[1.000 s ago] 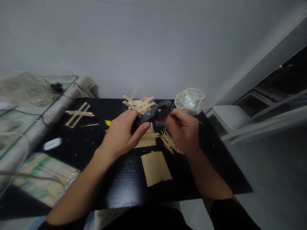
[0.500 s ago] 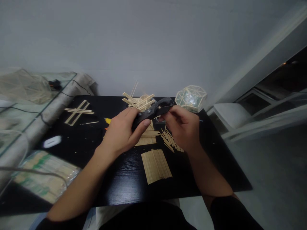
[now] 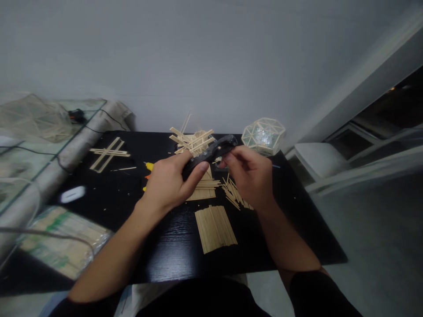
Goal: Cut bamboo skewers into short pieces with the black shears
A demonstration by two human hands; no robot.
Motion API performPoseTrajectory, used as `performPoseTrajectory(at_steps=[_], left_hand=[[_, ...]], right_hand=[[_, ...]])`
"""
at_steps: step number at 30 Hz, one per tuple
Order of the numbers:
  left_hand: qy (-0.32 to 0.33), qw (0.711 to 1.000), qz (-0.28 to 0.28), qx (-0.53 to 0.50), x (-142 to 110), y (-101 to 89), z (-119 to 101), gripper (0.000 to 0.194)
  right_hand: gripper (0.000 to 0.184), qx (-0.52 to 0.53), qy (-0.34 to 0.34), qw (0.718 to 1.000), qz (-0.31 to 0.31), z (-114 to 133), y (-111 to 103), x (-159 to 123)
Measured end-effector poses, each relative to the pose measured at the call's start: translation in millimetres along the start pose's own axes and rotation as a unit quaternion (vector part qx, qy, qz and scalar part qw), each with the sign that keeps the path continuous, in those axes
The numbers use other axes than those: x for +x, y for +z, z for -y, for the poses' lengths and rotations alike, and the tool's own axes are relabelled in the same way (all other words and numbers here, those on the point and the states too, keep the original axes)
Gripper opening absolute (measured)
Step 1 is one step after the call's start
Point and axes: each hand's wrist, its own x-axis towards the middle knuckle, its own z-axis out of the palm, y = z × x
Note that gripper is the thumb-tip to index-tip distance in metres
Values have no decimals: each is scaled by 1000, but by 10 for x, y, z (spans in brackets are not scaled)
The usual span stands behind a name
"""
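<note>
Left hand (image 3: pixel 168 179) clasps black tool (image 3: pixel 209 152); right hand (image 3: pixel 254 175) curls at its end.

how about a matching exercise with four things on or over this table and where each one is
Column one
1. black tool
2. neat row of sticks
3. rounded white object
4. faceted frame

Column two
A. by the far right corner of the table
B. on the left side, just beyond the wrapped pack
C. gripped in the left hand
D. laid flat toward the front edge

Pairs: 1-C, 2-D, 3-B, 4-A
</note>
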Motion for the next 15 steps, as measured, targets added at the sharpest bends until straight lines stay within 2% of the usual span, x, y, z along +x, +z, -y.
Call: performPoseTrajectory(at_steps=[11, 15], left_hand=[[-37, 999, 12, 24, 23, 4, 8, 64], [-77, 994, 59, 41, -160, 76, 34, 60]], right_hand=[[20, 44, 53, 997, 17, -83, 47, 32], [23, 71, 100, 991, 60, -174, 58, -113]])
